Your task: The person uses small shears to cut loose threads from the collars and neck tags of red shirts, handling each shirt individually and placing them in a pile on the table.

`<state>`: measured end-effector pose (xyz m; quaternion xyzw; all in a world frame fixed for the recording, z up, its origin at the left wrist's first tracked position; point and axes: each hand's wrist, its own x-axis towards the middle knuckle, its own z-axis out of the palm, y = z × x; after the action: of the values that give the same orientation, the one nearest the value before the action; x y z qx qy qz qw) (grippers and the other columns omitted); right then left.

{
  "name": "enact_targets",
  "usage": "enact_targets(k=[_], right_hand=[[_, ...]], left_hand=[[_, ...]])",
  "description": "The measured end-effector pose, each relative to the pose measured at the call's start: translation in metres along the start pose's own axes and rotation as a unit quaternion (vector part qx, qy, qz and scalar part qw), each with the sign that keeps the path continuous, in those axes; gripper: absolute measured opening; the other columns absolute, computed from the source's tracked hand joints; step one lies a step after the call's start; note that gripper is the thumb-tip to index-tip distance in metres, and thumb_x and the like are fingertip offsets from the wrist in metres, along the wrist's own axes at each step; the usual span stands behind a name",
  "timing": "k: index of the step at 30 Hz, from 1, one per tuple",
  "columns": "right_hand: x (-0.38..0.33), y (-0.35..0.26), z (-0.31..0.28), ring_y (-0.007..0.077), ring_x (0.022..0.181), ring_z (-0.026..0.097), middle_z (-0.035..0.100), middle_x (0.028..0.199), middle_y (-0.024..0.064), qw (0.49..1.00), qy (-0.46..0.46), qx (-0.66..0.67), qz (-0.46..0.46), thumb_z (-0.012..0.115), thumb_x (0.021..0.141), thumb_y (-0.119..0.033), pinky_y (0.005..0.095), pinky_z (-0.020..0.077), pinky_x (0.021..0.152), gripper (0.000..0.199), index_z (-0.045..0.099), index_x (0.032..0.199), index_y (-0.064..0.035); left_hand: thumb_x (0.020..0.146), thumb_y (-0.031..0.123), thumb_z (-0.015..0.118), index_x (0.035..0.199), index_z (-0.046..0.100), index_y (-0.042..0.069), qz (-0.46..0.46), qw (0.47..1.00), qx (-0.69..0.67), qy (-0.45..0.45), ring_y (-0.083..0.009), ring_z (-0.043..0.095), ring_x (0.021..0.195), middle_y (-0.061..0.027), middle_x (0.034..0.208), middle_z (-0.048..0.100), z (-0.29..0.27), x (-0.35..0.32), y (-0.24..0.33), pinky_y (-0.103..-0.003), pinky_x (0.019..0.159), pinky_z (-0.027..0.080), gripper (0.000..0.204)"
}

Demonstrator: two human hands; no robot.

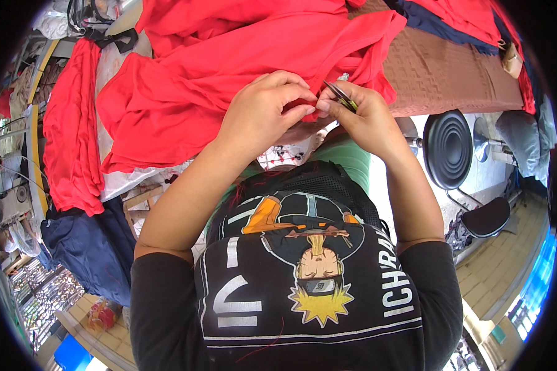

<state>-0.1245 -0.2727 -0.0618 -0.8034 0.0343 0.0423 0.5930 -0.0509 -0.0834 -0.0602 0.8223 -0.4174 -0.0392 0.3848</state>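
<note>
A large piece of red cloth [185, 93] lies bunched across the table in front of me. My left hand [267, 106] is curled at its near edge, thumb and fingers closing on a small fold of the cloth. Close beside it, my right hand [366, 116] holds small dark thread snips [340, 96] with a yellowish part, their tips pointing up and left. The thumb and fingertip of that hand meet at the same edge of cloth, almost touching the left fingertips. What exactly lies between the fingertips is too small to make out.
A brown patterned cover [452, 77] spreads over the table to the right, with red and navy garments at its far end. Black round stools [447, 149] stand at the right. More red cloth [74, 123] and a navy garment [90, 247] hang at the left.
</note>
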Motion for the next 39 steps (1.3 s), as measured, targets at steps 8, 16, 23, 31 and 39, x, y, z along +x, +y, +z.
enact_targets(k=[8, 16, 23, 31, 39], right_hand=[[0.013, -0.009, -0.008, 0.0149, 0.077, 0.064, 0.067, 0.082, 0.0094, 0.998, 0.021, -0.036, -0.056, 0.068, 0.086, -0.016, 0.0291, 0.0503, 0.071, 0.021, 0.066, 0.099, 0.0009], [0.019, 0.004, -0.004, 0.0184, 0.083, 0.066, 0.068, 0.092, 0.0107, 0.999, -0.037, 0.01, 0.004, 0.072, 0.082, -0.013, 0.0301, 0.0512, 0.076, 0.026, 0.066, 0.103, 0.0001], [0.009, -0.028, -0.023, 0.027, 0.077, 0.064, 0.064, 0.082, 0.0136, 0.981, -0.008, -0.153, -0.115, 0.064, 0.089, -0.025, 0.0352, 0.049, 0.068, 0.027, 0.062, 0.103, -0.0032], [0.005, -0.023, -0.025, 0.0268, 0.073, 0.064, 0.064, 0.08, 0.0106, 0.973, -0.046, -0.165, -0.155, 0.064, 0.088, -0.021, 0.0343, 0.0492, 0.067, 0.018, 0.065, 0.095, -0.0044], [0.008, -0.028, -0.026, 0.0184, 0.073, 0.064, 0.063, 0.079, 0.0081, 0.961, -0.04, -0.214, -0.169, 0.066, 0.087, -0.014, 0.03, 0.0502, 0.066, 0.015, 0.065, 0.094, -0.0011]], left_hand=[[0.084, 0.011, 0.069, 0.092, 0.069, 0.005, -0.096, 0.995, -0.031, -0.014, -0.0159, 0.066, 0.071, -0.0054, 0.082, 0.07, -0.005, 0.007, 0.004, -0.026, 0.066, 0.052, 0.011], [0.088, 0.013, 0.067, 0.094, 0.069, 0.004, -0.189, 0.972, -0.134, -0.036, -0.0062, 0.063, 0.067, -0.0025, 0.08, 0.07, -0.015, 0.008, 0.013, -0.022, 0.061, 0.051, 0.012], [0.092, 0.016, 0.063, 0.1, 0.069, 0.0, -0.225, 0.936, -0.263, -0.07, -0.0067, 0.064, 0.072, -0.0029, 0.083, 0.069, -0.025, 0.01, 0.003, -0.02, 0.065, 0.051, 0.018], [0.094, 0.017, 0.061, 0.101, 0.068, 0.0, -0.216, 0.936, -0.268, -0.075, -0.0065, 0.064, 0.074, -0.003, 0.084, 0.069, -0.028, 0.01, 0.005, -0.019, 0.067, 0.051, 0.02], [0.094, 0.018, 0.061, 0.102, 0.068, 0.0, -0.214, 0.933, -0.281, -0.077, -0.0064, 0.064, 0.074, -0.003, 0.084, 0.068, -0.028, 0.009, 0.005, -0.02, 0.067, 0.051, 0.021]])
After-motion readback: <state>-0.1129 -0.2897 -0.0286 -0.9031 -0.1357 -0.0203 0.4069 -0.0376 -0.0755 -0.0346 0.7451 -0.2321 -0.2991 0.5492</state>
